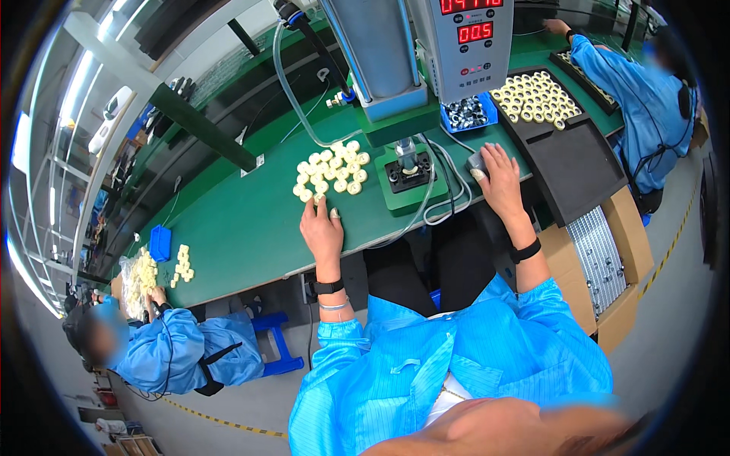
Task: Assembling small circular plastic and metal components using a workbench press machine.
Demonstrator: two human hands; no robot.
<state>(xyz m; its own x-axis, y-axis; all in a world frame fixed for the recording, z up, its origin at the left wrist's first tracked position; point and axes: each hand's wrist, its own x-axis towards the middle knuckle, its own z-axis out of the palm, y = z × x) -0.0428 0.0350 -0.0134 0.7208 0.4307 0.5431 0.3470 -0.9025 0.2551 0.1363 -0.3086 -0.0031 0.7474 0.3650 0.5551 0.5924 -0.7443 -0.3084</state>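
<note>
My left hand [322, 230] rests on the green bench with its fingers stretched toward a loose group of cream round plastic parts [331, 169]. Its fingertips reach the nearest part; I cannot tell whether they touch it. My right hand [500, 185] lies with fingers extended over a small grey box [477, 161], thumb beside it. Between my hands stands a bench press [384, 102] with a green base. Its ram [405, 156] is down over a black fixture [396, 179], where a cream part partly shows.
Behind my right hand are a blue bin [487, 106] of metal pieces and a black tray [579, 163] holding cream parts. A control box [471, 64] with red digits hangs beside the press. Cables [462, 176] loop near the base. Co-workers in blue sit at both sides.
</note>
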